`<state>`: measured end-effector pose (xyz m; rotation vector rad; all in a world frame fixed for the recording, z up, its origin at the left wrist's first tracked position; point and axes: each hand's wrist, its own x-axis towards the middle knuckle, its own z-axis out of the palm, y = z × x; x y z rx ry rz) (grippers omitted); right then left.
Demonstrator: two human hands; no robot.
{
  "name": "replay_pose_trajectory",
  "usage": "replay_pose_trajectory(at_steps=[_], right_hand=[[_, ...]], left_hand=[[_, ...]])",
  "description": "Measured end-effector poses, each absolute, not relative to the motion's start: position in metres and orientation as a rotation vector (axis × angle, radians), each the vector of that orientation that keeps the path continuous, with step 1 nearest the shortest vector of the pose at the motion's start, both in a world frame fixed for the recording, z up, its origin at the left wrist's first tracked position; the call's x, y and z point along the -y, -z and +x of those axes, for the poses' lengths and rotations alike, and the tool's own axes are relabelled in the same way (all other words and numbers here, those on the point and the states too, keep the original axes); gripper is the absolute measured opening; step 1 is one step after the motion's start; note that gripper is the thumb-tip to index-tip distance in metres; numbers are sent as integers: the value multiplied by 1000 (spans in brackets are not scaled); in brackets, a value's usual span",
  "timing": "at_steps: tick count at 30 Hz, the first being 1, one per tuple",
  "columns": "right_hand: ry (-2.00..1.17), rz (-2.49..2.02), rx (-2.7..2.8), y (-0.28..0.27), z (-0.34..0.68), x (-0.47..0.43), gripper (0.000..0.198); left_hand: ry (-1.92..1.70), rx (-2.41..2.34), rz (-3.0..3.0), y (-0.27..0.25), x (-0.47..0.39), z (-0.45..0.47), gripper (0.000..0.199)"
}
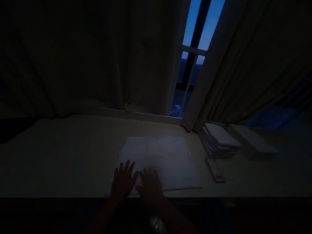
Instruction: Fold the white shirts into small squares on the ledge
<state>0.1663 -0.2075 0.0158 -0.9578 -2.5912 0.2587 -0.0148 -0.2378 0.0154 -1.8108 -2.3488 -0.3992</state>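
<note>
Dimness covers most of the scene, but one pale counter (60, 156) runs the full width under a curtained window. Near its front edge, slightly left of the middle, lies one white cloth (161, 159), spread flat. Two hands rest on the cloth's near-left corner, side by side and almost touching. The left hand (123, 182) lies palm down with its fingers spread, over the cloth's left border. The right hand (150, 183) lies flat just beside it, fingers loosely together as far as the dark lets one tell; neither hand pinches anything. Right of the cloth, at the counter's back edge, sits one stack of folded cloths (219, 141); the layers cannot be counted. In front of that stack lies one small blurred object (215, 170). Farther right stands one flat pale box (252, 141), close to the stack.
</note>
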Motion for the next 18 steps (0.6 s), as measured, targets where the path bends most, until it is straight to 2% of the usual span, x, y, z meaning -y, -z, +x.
replay_pose_trajectory(at_steps=[10,18], right_hand=[[-17,-1684,2463,-5,358,137,62],[31,-1857,2416,6,387,139,62]], left_hand=[[422,2331,-1785,-14,233,-16,60],[399,2341,-1801,-17,234,-16,60]])
